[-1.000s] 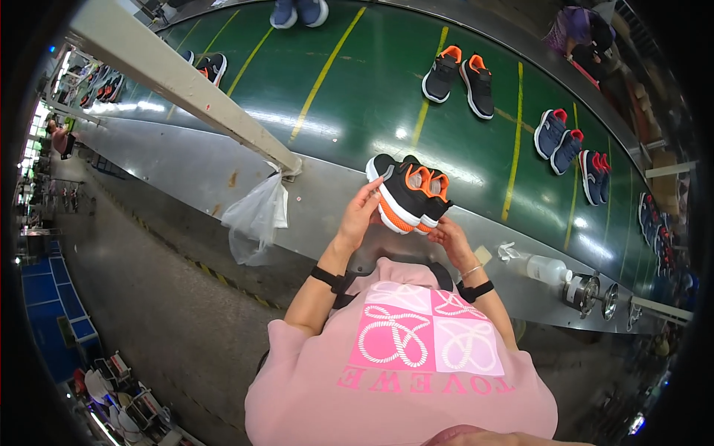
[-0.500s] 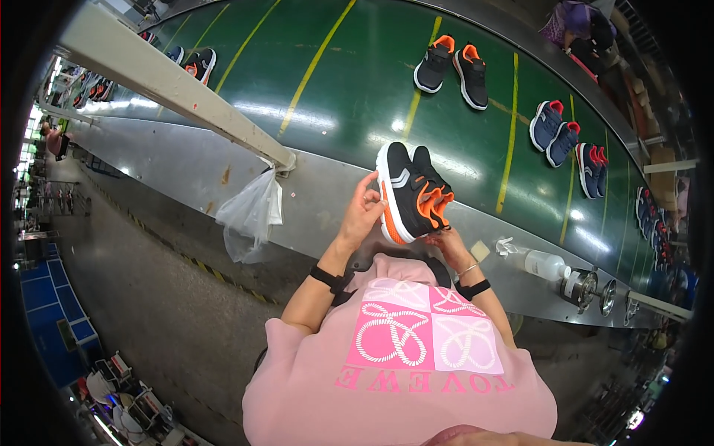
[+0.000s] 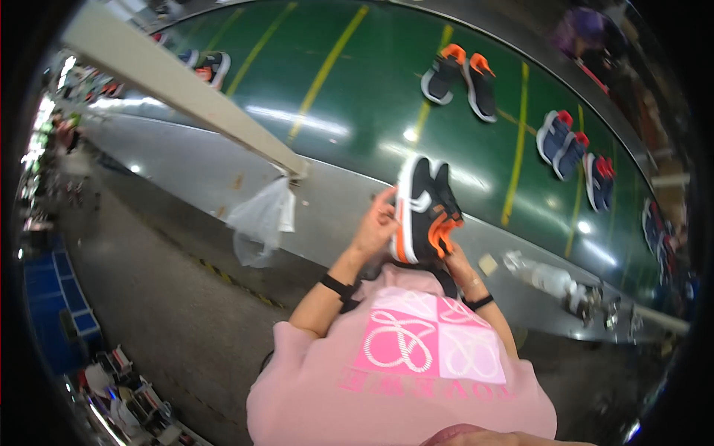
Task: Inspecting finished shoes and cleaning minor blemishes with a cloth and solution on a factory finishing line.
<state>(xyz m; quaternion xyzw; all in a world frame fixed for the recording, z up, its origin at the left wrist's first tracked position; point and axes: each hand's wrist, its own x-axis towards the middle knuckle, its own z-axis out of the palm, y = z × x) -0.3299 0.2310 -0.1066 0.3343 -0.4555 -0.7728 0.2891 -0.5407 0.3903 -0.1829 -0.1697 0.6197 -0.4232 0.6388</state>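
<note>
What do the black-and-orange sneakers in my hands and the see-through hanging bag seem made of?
The black-and-orange sneakers look like matte fabric, showing little shine, on thick white-and-orange soles, maybe foam or rubber; blur hides any weave. The see-through hanging bag seems thin, glossy plastic film: translucent, wrinkled.

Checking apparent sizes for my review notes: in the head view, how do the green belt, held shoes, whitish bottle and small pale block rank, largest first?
1. Green belt
2. Held shoes, taken as a pair
3. Whitish bottle, blurred
4. Small pale block

This ranks apparent size only.
</note>
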